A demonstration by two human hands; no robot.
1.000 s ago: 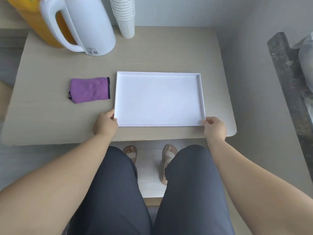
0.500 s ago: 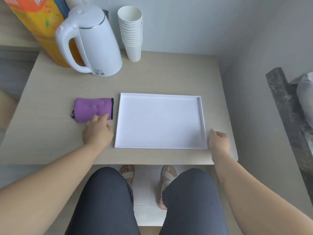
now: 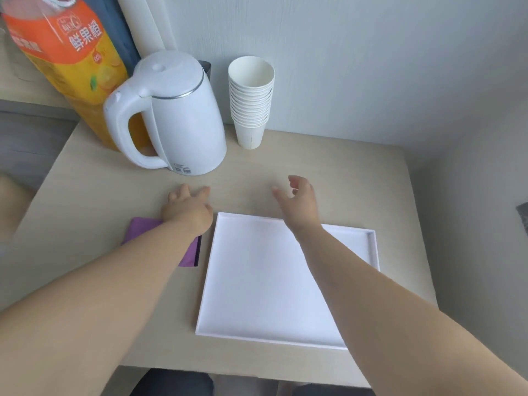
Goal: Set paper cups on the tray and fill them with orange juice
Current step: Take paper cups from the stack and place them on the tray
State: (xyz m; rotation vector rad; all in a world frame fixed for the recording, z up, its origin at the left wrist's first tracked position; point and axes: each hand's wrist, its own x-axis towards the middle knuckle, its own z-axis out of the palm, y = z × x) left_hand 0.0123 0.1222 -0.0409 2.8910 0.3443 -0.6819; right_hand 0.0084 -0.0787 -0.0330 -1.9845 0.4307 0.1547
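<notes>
Both my arms are stretched out over the desk (image 3: 85, 212). My left hand (image 3: 187, 208) sits between the purple cloth (image 3: 190, 254) and the white kettle (image 3: 177, 115). Its fingers (image 3: 204, 191) are straight and relaxed, point towards the kettle and hold nothing. I cannot tell whether they touch the desk or hang just above it. My left forearm lies across most of the cloth, which is just beside the left edge of the tray (image 3: 257, 295).

My right hand (image 3: 298, 204) is just past the tray's far rim, above bare desk. Its fingers (image 3: 294, 180) are spread and loosely curved, wide open, with nothing in them, and they point towards the paper cups (image 3: 251, 101). My right forearm crosses over the tray's right side and hides part of the near rim.

The tray is white and rectangular with a low rim. It lies flat on the near half of the desk, right of the middle.

The paper cups are nested in one upright stack, mouths up. The stack stands at the back of the desk against the wall, just right of the kettle and well apart from the tray.

The orange juice bottle (image 3: 68, 61) stands at the back left, behind the kettle. It is tall with an orange label, and the kettle's handle overlaps its lower part. The kettle's lid is down and its handle faces left, towards my left arm.
</notes>
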